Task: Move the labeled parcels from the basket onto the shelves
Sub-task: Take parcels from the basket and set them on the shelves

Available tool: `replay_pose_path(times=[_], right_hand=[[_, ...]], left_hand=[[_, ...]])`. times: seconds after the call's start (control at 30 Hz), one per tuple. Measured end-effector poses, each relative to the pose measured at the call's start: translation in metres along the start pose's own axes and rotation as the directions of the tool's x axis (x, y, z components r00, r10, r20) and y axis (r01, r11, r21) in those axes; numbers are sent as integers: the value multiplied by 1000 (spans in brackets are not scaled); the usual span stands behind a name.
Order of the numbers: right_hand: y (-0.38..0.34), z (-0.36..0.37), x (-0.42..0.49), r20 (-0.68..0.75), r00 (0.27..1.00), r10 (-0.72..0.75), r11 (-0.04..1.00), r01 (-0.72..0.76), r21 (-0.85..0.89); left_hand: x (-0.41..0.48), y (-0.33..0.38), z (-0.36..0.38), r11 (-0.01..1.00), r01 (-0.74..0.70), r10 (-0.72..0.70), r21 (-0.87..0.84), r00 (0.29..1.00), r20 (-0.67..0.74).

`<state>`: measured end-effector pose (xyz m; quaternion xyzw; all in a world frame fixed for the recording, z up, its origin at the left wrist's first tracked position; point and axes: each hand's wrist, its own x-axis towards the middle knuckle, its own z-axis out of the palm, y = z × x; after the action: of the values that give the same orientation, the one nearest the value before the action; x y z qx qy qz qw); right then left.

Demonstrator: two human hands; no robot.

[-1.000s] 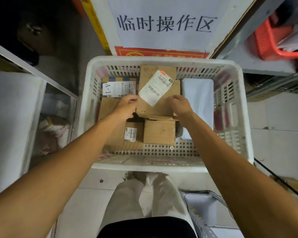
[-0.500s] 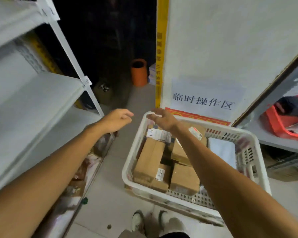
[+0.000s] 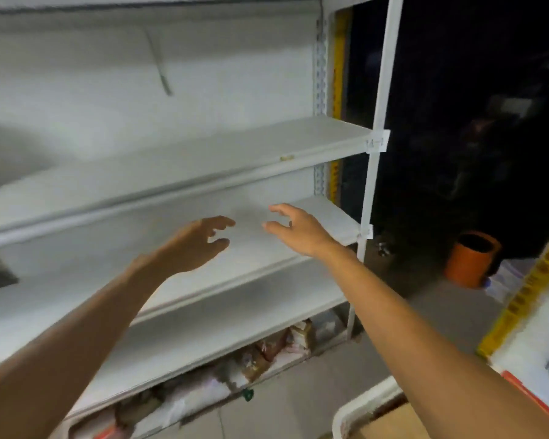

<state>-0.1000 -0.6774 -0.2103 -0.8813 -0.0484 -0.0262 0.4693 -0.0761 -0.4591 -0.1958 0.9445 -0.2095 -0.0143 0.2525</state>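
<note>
Both hands, my left hand [image 3: 200,242] and right hand [image 3: 298,228], hover spread and empty before the middle shelf [image 3: 267,248]; basket [image 3: 362,410] near right.

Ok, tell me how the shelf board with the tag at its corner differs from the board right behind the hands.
The tagged upper board sits above both hands; the lower board lies level with them, partly hidden by the left hand and right hand. The upper board's corner tag is larger than the lower board's small one. A small yellowish sticker marks only the upper board's front edge. Both are white and carry no parcels where visible.
</note>
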Motion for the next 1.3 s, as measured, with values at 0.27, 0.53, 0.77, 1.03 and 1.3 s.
replay_pose_path(times=[0.27, 0.53, 0.77, 1.03, 1.3], right_hand=[[-118, 90, 58, 119, 948, -296, 954, 301, -21], [-223, 201, 97, 350, 854, -384, 918, 394, 44], [-296, 280, 139, 425, 822, -380, 913, 407, 30], [-340, 353, 214, 401, 814, -419, 898, 436, 54], [-354, 428, 320, 451, 791, -415, 903, 417, 99]], left_hand=[[-82, -83, -131, 943, 314, -284, 108, 931, -228], [-148, -171, -217, 843, 529, -461, 103, 806, -371], [-171, -244, -276, 827, 561, -504, 24, 760, -411], [-166, -330, -318, 834, 550, -495, -39, 716, -493], [-113, -419, -342, 815, 560, -545, -148, 655, -523]])
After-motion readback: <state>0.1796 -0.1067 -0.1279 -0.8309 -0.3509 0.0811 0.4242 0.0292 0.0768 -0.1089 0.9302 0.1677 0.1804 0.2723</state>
